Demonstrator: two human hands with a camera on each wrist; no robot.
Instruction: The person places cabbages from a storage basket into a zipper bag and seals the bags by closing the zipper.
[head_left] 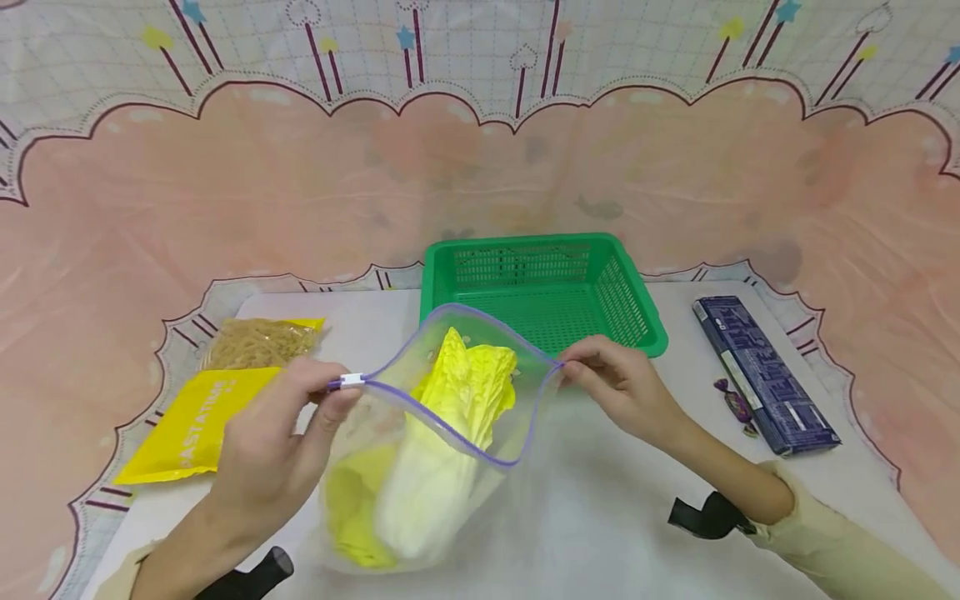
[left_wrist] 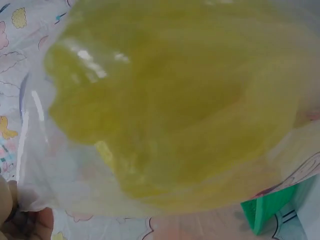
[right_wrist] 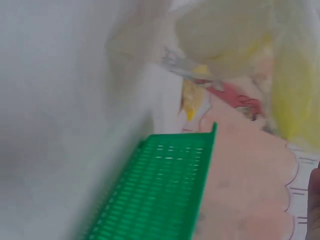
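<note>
A clear zip bag (head_left: 491, 496) with a purple zip edge hangs between both hands, its mouth spread wide. Inside stands a napa cabbage (head_left: 431, 492), pale at the base and yellow at the leafy top, with a yellow-green piece (head_left: 360, 508) low on its left. My left hand (head_left: 270, 446) pinches the left corner of the mouth beside the white slider (head_left: 351, 380). The opposite corner is between the thumb and fingers of my right hand (head_left: 626, 387). In the left wrist view the yellow contents (left_wrist: 175, 100) press against the cloudy plastic.
Behind the bag stands a green plastic basket (head_left: 543, 325). To the left lies a yellow pasta packet (head_left: 202, 417) with a see-through top. On the right are a flat dark blue packet (head_left: 772, 375) and a purple wrapped candy (head_left: 735, 404). All are on a white table (head_left: 600, 517).
</note>
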